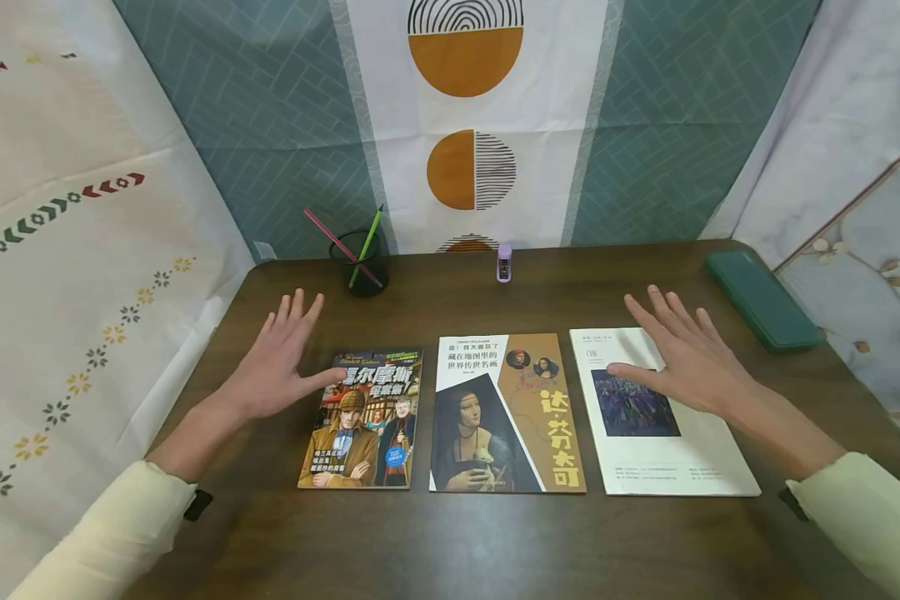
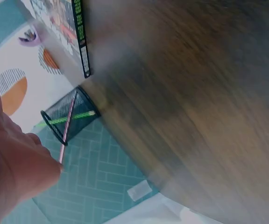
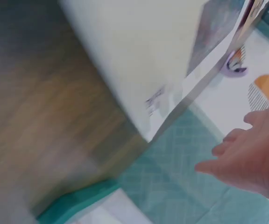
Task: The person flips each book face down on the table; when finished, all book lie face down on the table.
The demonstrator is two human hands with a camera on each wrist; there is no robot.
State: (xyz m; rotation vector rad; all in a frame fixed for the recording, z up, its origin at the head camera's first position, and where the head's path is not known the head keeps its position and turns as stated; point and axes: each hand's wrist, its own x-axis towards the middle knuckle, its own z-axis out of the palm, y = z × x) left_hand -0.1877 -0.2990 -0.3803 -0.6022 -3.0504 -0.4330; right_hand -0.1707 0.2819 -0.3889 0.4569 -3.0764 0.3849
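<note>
Three books lie in a row on the dark wooden table. The left one is a comic-style book [image 1: 360, 433] with two men on its cover. In the middle is a brown and white book [image 1: 506, 417] with a painted portrait. On the right sits a white book [image 1: 663, 450] with a dark picture. My left hand [image 1: 273, 371] hovers with spread fingers at the comic-style book's left side, thumb over its top corner. My right hand [image 1: 690, 358], fingers also spread, is above the white book. Neither hand holds anything.
A black mesh pen cup [image 1: 367, 279] with a pink and a green pencil stands at the back left. A small purple-capped bottle or stick [image 1: 504, 263] is at the back middle. A green case [image 1: 765, 300] lies at the back right. Patterned cloths hang around the table [image 1: 495, 550].
</note>
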